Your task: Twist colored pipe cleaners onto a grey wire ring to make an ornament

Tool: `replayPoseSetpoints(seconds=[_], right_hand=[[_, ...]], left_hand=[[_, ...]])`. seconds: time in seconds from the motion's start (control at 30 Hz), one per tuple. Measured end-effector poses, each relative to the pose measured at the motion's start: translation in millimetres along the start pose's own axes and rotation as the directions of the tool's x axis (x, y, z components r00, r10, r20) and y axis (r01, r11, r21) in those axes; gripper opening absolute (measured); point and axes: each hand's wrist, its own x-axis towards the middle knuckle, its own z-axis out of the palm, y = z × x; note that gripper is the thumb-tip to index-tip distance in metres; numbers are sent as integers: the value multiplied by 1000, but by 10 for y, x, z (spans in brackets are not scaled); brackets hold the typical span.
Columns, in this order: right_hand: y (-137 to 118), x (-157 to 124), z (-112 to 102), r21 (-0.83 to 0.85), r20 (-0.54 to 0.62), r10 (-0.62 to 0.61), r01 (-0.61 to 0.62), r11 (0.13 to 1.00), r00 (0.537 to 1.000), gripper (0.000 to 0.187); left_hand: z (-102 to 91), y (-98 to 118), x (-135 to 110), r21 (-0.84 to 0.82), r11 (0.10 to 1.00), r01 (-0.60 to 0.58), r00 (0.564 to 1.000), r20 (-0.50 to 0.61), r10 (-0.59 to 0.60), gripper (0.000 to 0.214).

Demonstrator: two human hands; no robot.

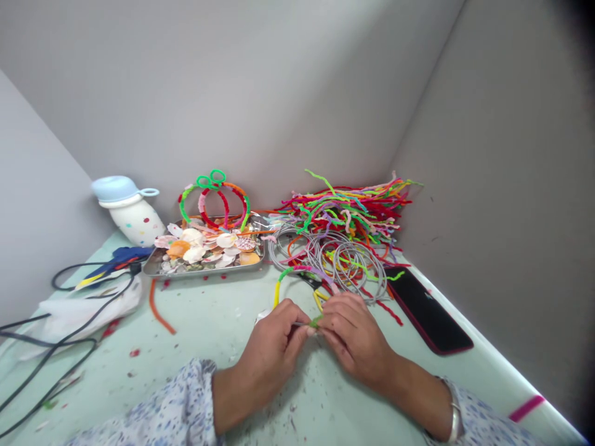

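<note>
Garment: sleeves in pale, whitish fabric, printed overall with small irregular flecks of blue and muted lavender. Left sleeve (pixel 179 402): loose cut; fabric creased and gathered at the opening, which ends on the forearm. Right sleeve (pixel 488 418): matching fabric and print; opening likewise ends on the forearm. Accessory, right arm: one narrow, smooth, silver-coloured bangle (pixel 455 422), located at the sleeve opening. Left hand (pixel 274 341) and right hand (pixel 357 337): bare, ungloved.

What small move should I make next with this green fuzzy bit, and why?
I'd probably steady the grey wire with your left hand and wind the green fuzzy strip along it with your right hand: a little bare wire shows between your hands, while the arc beyond them is already covered in colours.
</note>
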Motion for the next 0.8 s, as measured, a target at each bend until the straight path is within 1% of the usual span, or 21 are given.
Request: replayPoseSetpoints(seconds=[0.1, 0.2, 0.4, 0.57, 0.7, 0.8], right_hand=[[-4, -2, 3, 4, 3, 3, -3, 1000, 1000, 9], [-19, 1, 6, -5, 4, -8, 8, 1000, 1000, 10], [-49, 8, 4, -48, 11, -43, 43, 998, 999, 13], [-54, 1, 10, -69, 3, -55, 55, 996, 998, 11], [-39, 8, 16, -48, 0, -7, 7, 999, 1000, 12], [-30, 19, 13, -28, 10, 35, -35, 999, 999, 12]], left_hand=[[-2, -4, -1, 14, 1000, -24, 1000, 3, 24, 14], [0, 11, -8, -2, 1000, -24, 1000, -16, 24, 18], [19, 52, -7, -57, 997, 49, 997, -54, -52, 22], [9, 103, 5, -112, 986, 126, 990, -45, -131, 23], [-3, 115, 33, -116, 976, 184, 982, -17, -187, 26], [-8, 101, 56, -85, 983, 163, 986, -13, -165, 27]])
